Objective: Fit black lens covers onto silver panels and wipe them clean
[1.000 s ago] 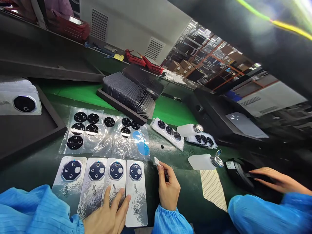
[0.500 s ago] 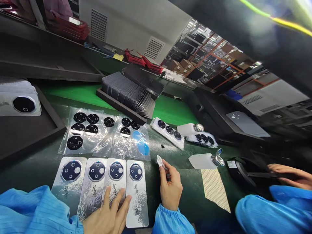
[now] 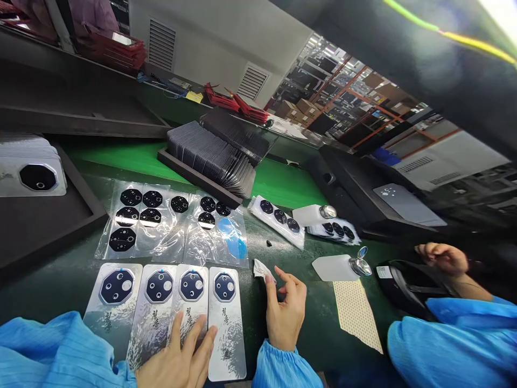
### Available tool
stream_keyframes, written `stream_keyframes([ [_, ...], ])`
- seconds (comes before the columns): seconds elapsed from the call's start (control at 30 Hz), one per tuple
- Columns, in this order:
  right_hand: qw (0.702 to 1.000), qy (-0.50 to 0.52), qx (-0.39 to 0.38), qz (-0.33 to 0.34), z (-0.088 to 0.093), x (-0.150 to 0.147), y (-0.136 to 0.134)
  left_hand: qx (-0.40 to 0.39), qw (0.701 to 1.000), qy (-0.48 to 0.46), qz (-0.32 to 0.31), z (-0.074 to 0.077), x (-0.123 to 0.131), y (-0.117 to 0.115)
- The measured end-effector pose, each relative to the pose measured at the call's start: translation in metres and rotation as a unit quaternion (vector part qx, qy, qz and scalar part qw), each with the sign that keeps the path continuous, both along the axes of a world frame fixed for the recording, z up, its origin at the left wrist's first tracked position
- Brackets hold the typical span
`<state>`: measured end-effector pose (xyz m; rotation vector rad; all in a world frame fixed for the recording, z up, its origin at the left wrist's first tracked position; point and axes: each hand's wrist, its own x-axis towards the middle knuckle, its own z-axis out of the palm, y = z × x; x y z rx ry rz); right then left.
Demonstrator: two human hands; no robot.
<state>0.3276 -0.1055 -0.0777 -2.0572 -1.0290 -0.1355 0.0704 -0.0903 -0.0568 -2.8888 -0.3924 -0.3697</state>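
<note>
— What's the person in the blue sleeves busy with?

— The left hand (image 3: 180, 358) lies flat, fingers spread, on the row of four silvery phone back covers with dark octagonal camera rings (image 3: 189, 315), pinning the two covers nearest the right hand. The right hand (image 3: 285, 310) is half curled just beside the row's last cover, pinching a small white folded wipe (image 3: 262, 269) between thumb and forefinger; the other fingers are loose.

— So which step?

— Looks like wiping the covers, I'd judge. The wipe sits just off the last cover's camera ring, not touching it.

— And next?

— Probably carrying the wipe across onto that ring, with the left palm holding the cover down. Beyond the wipe lie clear film sheets of black octagonal lenses (image 3: 133, 223); another person's hand (image 3: 442, 257) works at a black holder further right.
</note>
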Motion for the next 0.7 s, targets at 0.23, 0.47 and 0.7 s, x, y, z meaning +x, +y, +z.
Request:
stream_keyframes([
  [0.23,1.000,-0.005,0.014,0.012,-0.002,0.002,-0.001,0.039,0.999,0.001,-0.016,0.004,-0.001,0.003],
  [0.47,0.999,0.002,0.034,0.024,-0.005,0.002,0.001,0.059,0.998,0.011,-0.014,0.001,-0.002,0.003],
  [0.7,0.998,0.043,0.050,0.001,0.024,-0.006,-0.009,0.028,0.999,0.005,-0.031,-0.002,-0.002,0.005],
])
